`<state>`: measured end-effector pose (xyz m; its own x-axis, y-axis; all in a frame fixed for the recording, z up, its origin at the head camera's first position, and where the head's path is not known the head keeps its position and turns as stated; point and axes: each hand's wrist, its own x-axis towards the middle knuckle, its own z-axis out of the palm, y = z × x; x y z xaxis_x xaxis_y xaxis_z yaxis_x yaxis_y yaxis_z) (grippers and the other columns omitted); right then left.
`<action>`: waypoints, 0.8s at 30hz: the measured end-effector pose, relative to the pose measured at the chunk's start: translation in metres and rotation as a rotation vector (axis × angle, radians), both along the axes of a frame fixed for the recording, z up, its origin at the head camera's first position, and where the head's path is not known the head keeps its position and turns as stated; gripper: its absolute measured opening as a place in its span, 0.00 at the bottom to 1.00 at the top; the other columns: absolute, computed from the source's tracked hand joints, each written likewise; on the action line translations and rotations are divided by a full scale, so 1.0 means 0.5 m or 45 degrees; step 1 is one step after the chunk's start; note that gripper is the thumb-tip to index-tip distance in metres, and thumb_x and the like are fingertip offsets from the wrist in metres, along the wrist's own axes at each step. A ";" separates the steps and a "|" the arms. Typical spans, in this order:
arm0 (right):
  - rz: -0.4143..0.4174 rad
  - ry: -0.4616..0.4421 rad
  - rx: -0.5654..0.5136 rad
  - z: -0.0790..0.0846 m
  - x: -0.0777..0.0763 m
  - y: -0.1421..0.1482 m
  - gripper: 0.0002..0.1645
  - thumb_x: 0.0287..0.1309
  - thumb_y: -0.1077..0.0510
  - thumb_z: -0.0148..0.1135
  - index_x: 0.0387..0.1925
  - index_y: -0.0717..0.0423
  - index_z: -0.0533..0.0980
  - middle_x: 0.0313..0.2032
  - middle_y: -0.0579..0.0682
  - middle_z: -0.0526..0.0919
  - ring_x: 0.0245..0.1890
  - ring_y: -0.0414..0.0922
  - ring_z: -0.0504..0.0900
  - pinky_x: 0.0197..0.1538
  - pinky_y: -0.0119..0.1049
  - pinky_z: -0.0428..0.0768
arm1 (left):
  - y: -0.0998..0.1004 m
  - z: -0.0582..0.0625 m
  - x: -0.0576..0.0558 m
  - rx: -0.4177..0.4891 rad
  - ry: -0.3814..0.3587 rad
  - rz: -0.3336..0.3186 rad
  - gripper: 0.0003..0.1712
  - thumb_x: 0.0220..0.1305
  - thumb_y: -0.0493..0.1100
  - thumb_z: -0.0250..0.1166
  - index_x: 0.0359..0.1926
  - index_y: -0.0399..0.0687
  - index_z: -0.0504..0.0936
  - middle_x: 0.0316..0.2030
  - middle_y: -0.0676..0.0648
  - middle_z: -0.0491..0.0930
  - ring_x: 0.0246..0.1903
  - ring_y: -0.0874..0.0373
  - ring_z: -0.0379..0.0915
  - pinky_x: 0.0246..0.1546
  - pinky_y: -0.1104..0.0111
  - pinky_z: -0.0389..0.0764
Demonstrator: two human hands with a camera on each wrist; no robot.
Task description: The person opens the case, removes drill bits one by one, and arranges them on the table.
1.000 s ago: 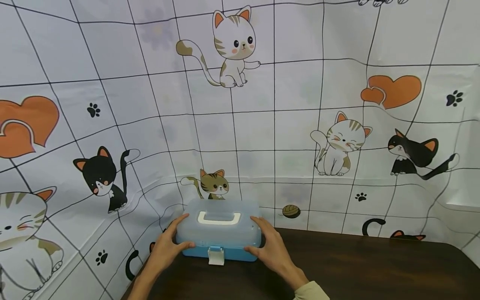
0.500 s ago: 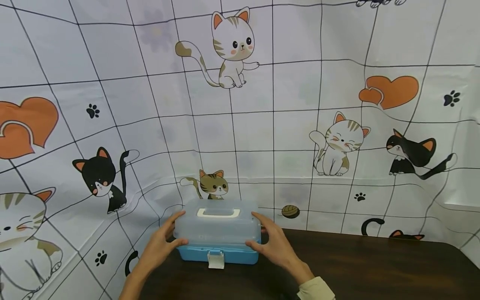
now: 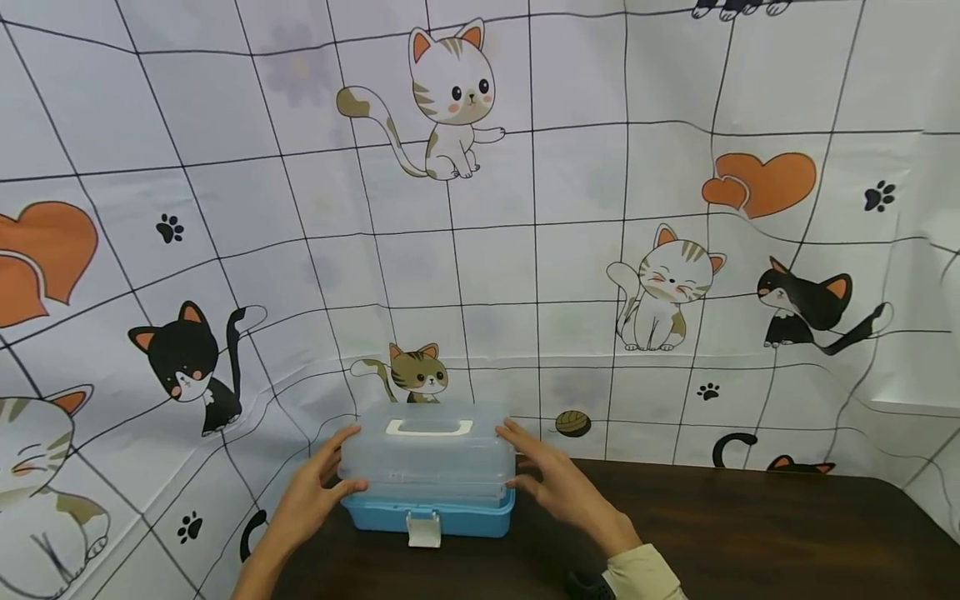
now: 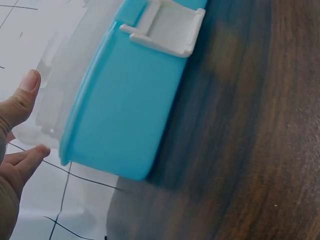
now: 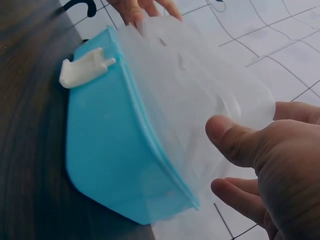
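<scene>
Head view: a small box (image 3: 427, 479) stands upright on the dark brown worktop (image 3: 735, 533), on the part to the person's left and near the pale backdrop (image 3: 577, 267), which is printed with grid lines, cats and hearts. Its base (image 3: 476, 523) is plain sky blue, smooth and slightly glossy, with rounded lower corners and a raised rim along the top. The lid (image 3: 420, 467) is frosted and cloudy, so the backdrop shows faintly through it; a slim white handle (image 3: 431, 432) lies on its top. A white latch (image 3: 423, 531) juts from the middle of the front wall, unfastened and hanging downward.

The box's long axis runs left to right, almost level across the view, and the handle lies along the same line. The latch side points toward the person, the opposite long side toward the backdrop.

The left hand (image 3: 315, 493) holds the lid's left end, thumb at the front and fingers along the side. The right hand (image 3: 568, 490) holds the right end in the same spread way; the right wrist view shows its thumb in front of the lid and a finger going behind. Whether the lid sits fully down on the rim cannot be told.
</scene>
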<state>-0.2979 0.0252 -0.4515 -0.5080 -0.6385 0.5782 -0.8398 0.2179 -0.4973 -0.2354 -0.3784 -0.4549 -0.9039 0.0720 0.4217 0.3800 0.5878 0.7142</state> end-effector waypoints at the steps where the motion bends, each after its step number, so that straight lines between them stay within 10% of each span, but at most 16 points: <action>1: 0.012 0.005 0.003 0.002 0.000 0.001 0.53 0.57 0.73 0.71 0.79 0.58 0.56 0.77 0.60 0.55 0.58 0.58 0.79 0.53 0.47 0.83 | 0.000 0.003 0.003 0.001 -0.008 0.003 0.50 0.58 0.46 0.77 0.78 0.63 0.63 0.75 0.35 0.56 0.66 0.29 0.62 0.59 0.50 0.73; 11: -0.056 -0.095 0.088 0.032 0.008 0.018 0.50 0.68 0.64 0.64 0.82 0.42 0.50 0.62 0.54 0.77 0.53 0.43 0.83 0.52 0.49 0.82 | -0.003 0.030 0.016 -0.042 0.083 -0.029 0.48 0.67 0.47 0.71 0.80 0.69 0.55 0.77 0.37 0.53 0.65 0.29 0.64 0.60 0.51 0.73; 24: -0.163 -0.133 0.031 0.048 0.013 0.045 0.46 0.75 0.64 0.56 0.82 0.37 0.47 0.52 0.52 0.80 0.49 0.40 0.84 0.45 0.46 0.82 | 0.015 0.081 0.036 -0.256 0.302 -0.131 0.39 0.74 0.33 0.60 0.80 0.46 0.55 0.73 0.33 0.59 0.59 0.34 0.73 0.54 0.53 0.79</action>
<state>-0.2914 0.0479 -0.4274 -0.6429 -0.5777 0.5029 -0.7482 0.3332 -0.5737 -0.2175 -0.3710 -0.4144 -0.7657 0.2614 0.5876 0.5868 0.6580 0.4720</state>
